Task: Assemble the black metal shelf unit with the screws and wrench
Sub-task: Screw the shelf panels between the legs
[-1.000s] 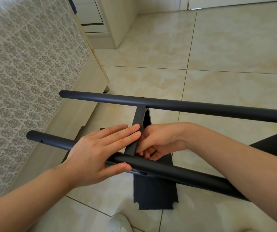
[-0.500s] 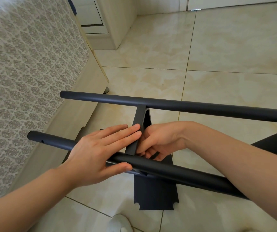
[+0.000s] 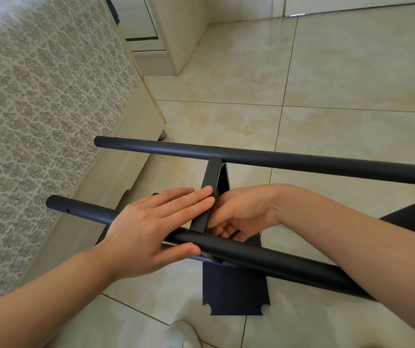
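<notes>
Shelf unit on floor (image 3: pixel 339 71), 1 shelf panel (image 3: pixel 234 292) at the joint with near tube (image 3: pixel 289 259): left hand (image 3: pixel 148 229), fingers straight, presses tube; right hand (image 3: pixel 241 214), fingers curled, pinches apparent wrench (image 3: pixel 234 234); advise short turns, tube pinned against rolling

**Black Metal on Cream Tile**

The far tube (image 3: pixel 301 159), the near tube (image 3: pixel 276 259), the shelf panel (image 3: pixel 235 292) and the sliver of wrench (image 3: pixel 234 233) in the right hand (image 3: pixel 239 214) are matte black. The floor (image 3: pixel 352 96) is glossy cream tile marbled beige, with thin dark grout lines. At left, the bed cover (image 3: pixel 38 121) shows grey medallions on cream above a pale wood bed frame (image 3: pixel 126 159). The shoe (image 3: pixel 181 334) at bottom centre is white.
</notes>
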{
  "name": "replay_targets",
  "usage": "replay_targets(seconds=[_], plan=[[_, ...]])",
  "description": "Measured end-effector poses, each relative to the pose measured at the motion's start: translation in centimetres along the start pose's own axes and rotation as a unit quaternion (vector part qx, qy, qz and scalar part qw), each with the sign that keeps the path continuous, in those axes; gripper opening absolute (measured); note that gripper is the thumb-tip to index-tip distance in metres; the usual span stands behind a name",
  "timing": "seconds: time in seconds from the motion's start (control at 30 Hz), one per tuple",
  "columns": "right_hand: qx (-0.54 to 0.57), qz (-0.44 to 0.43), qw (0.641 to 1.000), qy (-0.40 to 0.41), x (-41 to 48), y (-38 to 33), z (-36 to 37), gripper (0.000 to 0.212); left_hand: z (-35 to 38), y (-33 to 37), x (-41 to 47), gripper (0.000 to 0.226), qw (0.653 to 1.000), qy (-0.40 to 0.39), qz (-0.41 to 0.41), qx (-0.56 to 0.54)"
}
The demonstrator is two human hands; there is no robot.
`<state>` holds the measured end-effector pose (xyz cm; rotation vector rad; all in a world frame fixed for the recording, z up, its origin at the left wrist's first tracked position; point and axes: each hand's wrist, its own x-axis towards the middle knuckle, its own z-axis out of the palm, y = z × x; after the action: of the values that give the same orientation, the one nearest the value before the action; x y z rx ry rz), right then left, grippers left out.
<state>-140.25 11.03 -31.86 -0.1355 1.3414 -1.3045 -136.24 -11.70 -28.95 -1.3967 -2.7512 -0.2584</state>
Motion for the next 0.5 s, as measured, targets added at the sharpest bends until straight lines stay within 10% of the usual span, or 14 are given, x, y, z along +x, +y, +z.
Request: replay_targets(seconds=[0.5], plan=[[0.008, -0.004, 1.000, 0.007, 0.08, 0.05, -0.17, 0.009, 0.18, -0.14, -0.13, 0.067, 1.000, 0.002, 0.005, 0.010]])
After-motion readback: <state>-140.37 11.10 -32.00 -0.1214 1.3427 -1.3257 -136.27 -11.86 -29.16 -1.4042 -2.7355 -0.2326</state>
